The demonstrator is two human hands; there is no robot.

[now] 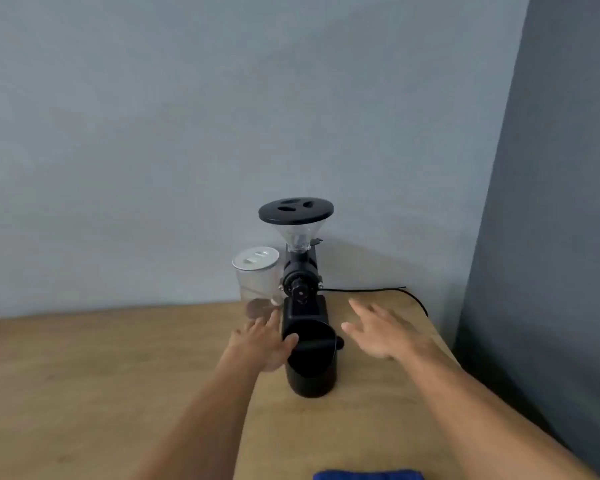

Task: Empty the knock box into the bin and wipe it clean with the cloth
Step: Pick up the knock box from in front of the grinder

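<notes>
A black knock box (311,372) stands upright on the wooden table (84,375), just in front of a coffee grinder. My left hand (262,344) is at its left side, fingers spread, thumb resting on the rim. My right hand (378,332) hovers open a little to the right of the box, not touching it. A blue cloth (368,475) lies at the table's near edge, partly cut off by the frame. No bin is in view.
A black coffee grinder (300,271) with a clear hopper and black lid stands against the wall. A clear canister with a white lid (257,278) sits to its left. A black cord (378,291) runs right along the table's back. The table's right edge lies near a dark wall.
</notes>
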